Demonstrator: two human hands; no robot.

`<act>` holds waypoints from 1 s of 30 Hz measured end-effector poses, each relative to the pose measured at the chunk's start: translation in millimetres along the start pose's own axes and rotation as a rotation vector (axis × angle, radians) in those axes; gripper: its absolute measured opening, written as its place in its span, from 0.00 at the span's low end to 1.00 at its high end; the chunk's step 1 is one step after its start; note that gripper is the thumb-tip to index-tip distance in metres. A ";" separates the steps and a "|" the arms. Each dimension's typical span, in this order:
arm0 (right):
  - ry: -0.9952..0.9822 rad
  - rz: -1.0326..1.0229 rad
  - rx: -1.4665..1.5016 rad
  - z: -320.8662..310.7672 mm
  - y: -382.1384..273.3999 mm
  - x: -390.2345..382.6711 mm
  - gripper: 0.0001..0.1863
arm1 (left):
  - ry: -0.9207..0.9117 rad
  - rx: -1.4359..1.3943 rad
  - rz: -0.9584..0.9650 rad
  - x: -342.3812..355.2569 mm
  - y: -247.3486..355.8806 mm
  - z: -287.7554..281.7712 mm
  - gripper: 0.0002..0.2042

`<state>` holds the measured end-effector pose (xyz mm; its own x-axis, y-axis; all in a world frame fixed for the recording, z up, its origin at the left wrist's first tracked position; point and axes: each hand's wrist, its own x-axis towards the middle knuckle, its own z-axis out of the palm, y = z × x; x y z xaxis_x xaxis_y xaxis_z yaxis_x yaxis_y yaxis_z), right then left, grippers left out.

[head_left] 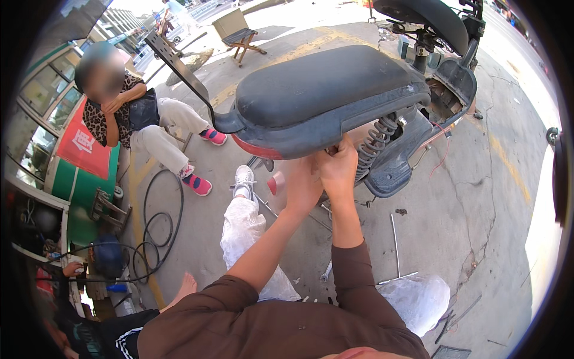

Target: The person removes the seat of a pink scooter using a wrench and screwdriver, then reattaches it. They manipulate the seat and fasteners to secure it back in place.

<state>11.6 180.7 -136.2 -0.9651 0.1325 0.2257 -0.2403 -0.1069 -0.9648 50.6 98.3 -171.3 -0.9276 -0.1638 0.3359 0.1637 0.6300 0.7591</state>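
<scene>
Black and long, the seat (323, 84) tops a scooter (394, 143) tipped over on the concrete. Behind the seat, the open compartment (442, 99) shows only shadow; what it holds cannot be made out. Both hands are raised to the underside of the tail, beside the coil spring (375, 143). The right hand (339, 167) is curled shut, fingertips pressed up under the seat edge; whatever it pinches is hidden. The left hand (303, 185) lies just beside it, touching it, its fingers turned away, so its grip cannot be told. A thin rod (394, 242) lies on the ground below.
</scene>
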 end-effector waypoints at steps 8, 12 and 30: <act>0.022 -0.046 -0.024 3.7 4.9 -1.7 0.11 | -0.126 0.129 -0.010 -1.1 3.0 -9.4 0.17; 0.040 -0.213 -0.096 -4.4 7.2 -4.1 0.10 | -0.652 0.061 -0.053 -7.9 42.4 -89.0 0.18; -0.174 0.166 0.301 7.9 17.6 -28.6 0.06 | 0.298 0.514 0.631 64.2 91.8 -127.9 0.25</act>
<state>34.1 167.2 -158.5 -0.9905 -0.0774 0.1138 -0.0736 -0.4009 -0.9132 49.0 48.5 -8.7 -0.5758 0.1856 0.7962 0.3794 0.9234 0.0591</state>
